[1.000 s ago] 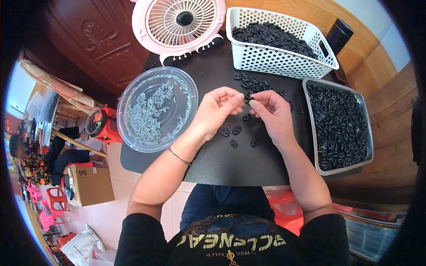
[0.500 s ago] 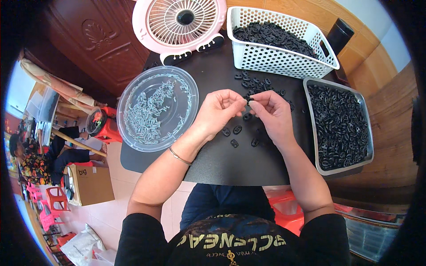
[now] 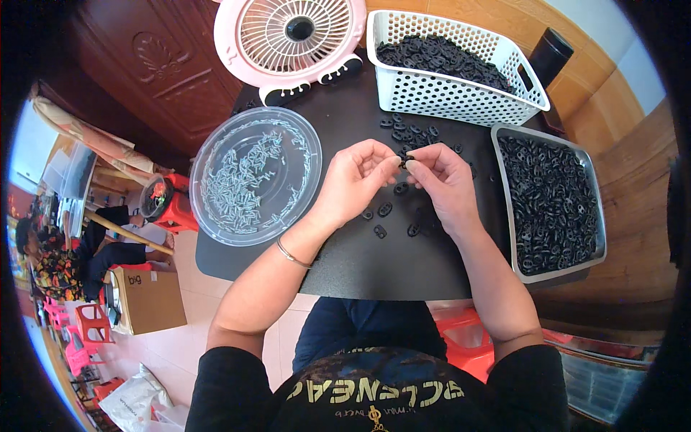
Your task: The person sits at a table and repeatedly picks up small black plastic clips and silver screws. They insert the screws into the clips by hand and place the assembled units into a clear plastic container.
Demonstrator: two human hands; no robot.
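Note:
Over the dark table (image 3: 374, 270), my left hand (image 3: 358, 178) and my right hand (image 3: 448, 181) meet fingertip to fingertip. Thumb and forefinger of each pinch a small black plastic piece (image 3: 404, 160), which looks like a cord lock; the fingers cover most of it. Several loose black oval cord locks (image 3: 385, 209) with two holes lie just below the hands. A larger scatter of black pieces (image 3: 414, 135) lies beyond them. Left of my left hand, a round clear plastic dish (image 3: 284, 189) holds many tiny metal springs (image 3: 237, 191).
A metal tray (image 3: 507, 205) full of black cord locks stands on the right. Behind it is a white perforated basket (image 3: 461, 106) heaped with black parts. A pink fan (image 3: 288, 36) and a black cylinder (image 3: 551, 57) stand at the back. Far left, another person (image 3: 57, 252) sits near a cardboard box (image 3: 151, 299).
Both hands stay in nearly the same place, still pinching the black piece. My fingertips have shifted slightly, and the piece appears turned a little between them.

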